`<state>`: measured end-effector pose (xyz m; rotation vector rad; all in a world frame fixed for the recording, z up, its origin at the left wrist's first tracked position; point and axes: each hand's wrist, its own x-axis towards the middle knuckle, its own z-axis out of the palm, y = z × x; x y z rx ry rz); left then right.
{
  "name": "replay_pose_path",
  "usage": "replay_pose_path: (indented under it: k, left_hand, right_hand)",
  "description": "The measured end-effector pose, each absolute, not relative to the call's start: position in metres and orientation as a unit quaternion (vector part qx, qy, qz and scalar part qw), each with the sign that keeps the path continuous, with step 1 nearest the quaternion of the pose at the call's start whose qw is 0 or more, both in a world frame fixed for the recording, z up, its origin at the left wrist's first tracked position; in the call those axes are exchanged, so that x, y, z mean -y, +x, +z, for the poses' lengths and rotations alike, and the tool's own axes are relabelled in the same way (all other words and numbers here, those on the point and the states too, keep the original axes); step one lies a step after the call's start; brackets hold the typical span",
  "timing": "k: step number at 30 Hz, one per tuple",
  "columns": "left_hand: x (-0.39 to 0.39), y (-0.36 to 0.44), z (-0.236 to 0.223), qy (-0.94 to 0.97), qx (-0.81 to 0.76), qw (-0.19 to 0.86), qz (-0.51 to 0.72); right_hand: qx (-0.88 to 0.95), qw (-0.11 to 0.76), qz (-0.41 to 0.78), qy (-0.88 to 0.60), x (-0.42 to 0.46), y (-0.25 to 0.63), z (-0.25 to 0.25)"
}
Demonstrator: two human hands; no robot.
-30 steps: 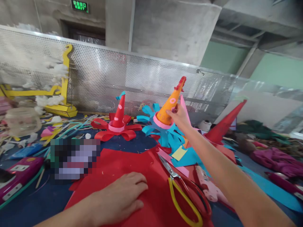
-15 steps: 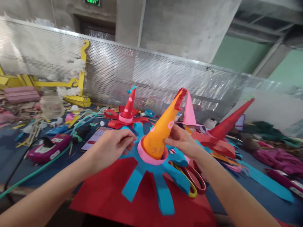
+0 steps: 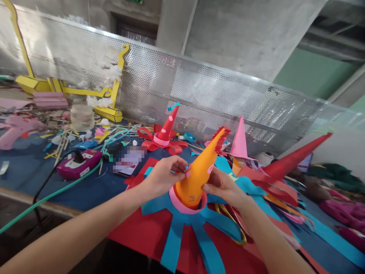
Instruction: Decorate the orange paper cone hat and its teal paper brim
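Note:
An orange paper cone (image 3: 199, 173) with a pink band at its base and a red fringed tip rises from a ring of blue paper strips (image 3: 182, 236). My right hand (image 3: 224, 186) grips the cone's right side near the base. On the cone's left, my left hand (image 3: 165, 176) has its fingers pinched on a blue strip tip. The piece is held above a red paper sheet (image 3: 142, 232) at the table's near edge.
A small red cone hat (image 3: 167, 131), a pink cone (image 3: 239, 139) and a long red cone (image 3: 293, 158) stand behind. Yellow-handled scissors (image 3: 234, 228) lie under the blue strips. A purple glue gun (image 3: 78, 163) with its cord, a jar (image 3: 82, 116), paper scraps and a perforated metal screen (image 3: 182, 91) lie beyond.
My right hand brought the orange cone piece from the far table toward me, over the red sheet. My left hand lifted off the sheet and pinched a blue strip.

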<state>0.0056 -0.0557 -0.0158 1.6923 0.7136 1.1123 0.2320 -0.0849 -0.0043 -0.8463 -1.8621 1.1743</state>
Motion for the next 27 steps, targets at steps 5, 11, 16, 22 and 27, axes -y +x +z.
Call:
replay_pose_path:
  k: [5, 11, 16, 22, 27]
  left_hand:
    - [0.048, 0.001, 0.0, 0.643, -0.241, 0.61, 0.396]
    - [0.035, -0.007, 0.005, 0.67, -0.222, 0.608, 0.363]
    - [0.028, -0.009, -0.005, 0.706, -0.209, 0.569, 0.367]
    - [0.033, -0.005, -0.002, 0.778, -0.215, 0.484, 0.339]
    - [0.041, -0.002, 0.002, 0.776, -0.23, 0.472, 0.35]
  right_hand:
    - [0.718, 0.371, 0.49, -0.325, 0.081, 0.236, 0.001]
    - [0.732, 0.358, 0.486, -0.316, 0.078, 0.226, 0.007]
    - [0.726, 0.388, 0.429, -0.371, 0.088, 0.222, -0.002]
    - [0.675, 0.522, 0.311, -0.419, 0.111, 0.216, -0.013]
    - [0.629, 0.59, 0.195, -0.468, 0.113, 0.202, -0.017]
